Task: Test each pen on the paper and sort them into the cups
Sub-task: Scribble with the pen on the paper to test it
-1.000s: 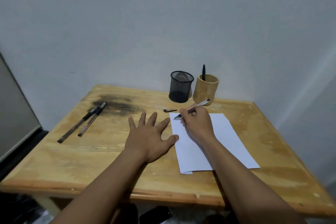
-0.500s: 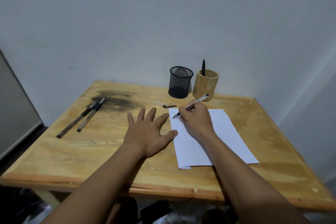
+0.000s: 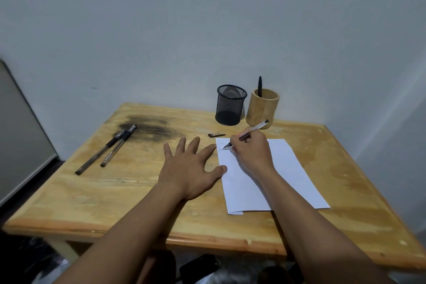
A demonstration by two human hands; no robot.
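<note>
My right hand point(image 3: 252, 155) grips a clear pen point(image 3: 253, 131), its tip pressed on the top left corner of the white paper point(image 3: 290, 175), where faint scribbles show. My left hand point(image 3: 190, 168) lies flat with fingers spread on the table, its thumb touching the paper's left edge. A black pen cap point(image 3: 216, 135) rests just above the paper. Two more pens point(image 3: 108, 147) lie side by side at the left. At the back stand a black mesh cup point(image 3: 230, 105), seemingly empty, and a bamboo cup point(image 3: 262, 108) holding one black pen point(image 3: 260, 85).
The wooden table point(image 3: 138, 191) has a dark scorch-like stain point(image 3: 147, 127) at the back left, by the pens' far ends. A wall runs close behind the cups. A grey panel point(image 3: 18, 134) stands left of the table.
The view has shifted slightly, and my right hand has moved the pen tip a little over the paper's corner, leaving faint marks. My left hand has stayed flat in place.
</note>
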